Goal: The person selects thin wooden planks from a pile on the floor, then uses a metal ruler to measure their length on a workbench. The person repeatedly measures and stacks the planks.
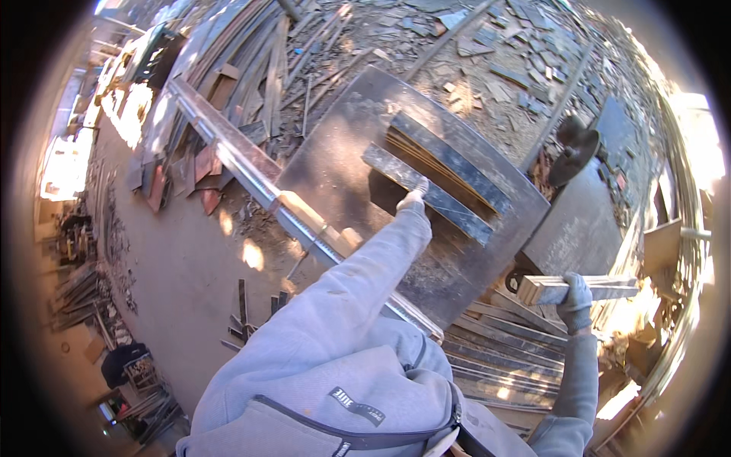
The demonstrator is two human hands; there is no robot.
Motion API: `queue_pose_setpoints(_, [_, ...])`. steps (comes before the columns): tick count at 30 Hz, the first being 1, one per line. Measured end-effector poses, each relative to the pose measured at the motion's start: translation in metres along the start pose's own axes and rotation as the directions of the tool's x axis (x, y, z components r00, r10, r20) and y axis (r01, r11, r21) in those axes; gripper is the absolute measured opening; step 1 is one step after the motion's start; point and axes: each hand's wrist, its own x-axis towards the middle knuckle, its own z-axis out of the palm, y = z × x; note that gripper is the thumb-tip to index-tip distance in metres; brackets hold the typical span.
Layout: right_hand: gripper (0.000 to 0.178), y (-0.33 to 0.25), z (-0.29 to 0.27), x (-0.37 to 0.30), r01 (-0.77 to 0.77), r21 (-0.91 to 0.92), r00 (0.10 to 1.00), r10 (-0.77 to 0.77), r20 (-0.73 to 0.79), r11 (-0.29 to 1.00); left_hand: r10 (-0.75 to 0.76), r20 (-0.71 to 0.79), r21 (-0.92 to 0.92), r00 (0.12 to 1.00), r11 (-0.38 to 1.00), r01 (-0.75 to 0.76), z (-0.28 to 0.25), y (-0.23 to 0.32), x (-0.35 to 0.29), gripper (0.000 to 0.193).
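My left arm reaches out over a worn dark tabletop (335, 145). At its end my gloved left hand (415, 193) is closed on the near edge of a dark-faced wooden strip (457, 212). Just beyond that strip lies a stack of plywood strips (449, 164), with pale layered edges and a dark upper face. Off to the right, my gloved right hand (576, 293) is wrapped around a bundle of wooden strips (544, 290), held level beside the table's right corner. Both sleeves are grey.
A long metal rail (263, 190) runs along the table's left side, with wooden blocks (320, 221) against it. A dark round disc (575, 156) stands at the right. Scrap pieces (525, 61) litter the ground beyond. Long slats (502, 350) lie below the right arm.
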Motion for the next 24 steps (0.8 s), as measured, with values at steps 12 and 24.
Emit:
queue_pose_setpoints(12, [0.053, 0.000, -0.005, 0.009, 0.022, 0.011, 1.000, -0.022, -0.005, 1.000, -0.027, -0.096, 0.575, 0.995, 0.814, 0.078, 0.037, 0.005, 0.095, 0.069])
queue_pose_setpoints(24, [0.052, 0.001, 0.013, 0.013, 0.175, 0.030, 0.933, -0.156, -0.324, 0.984, 0.065, 0.891, 0.356, 0.449, -0.713, -0.604, 0.110, 0.103, -0.026, 0.085])
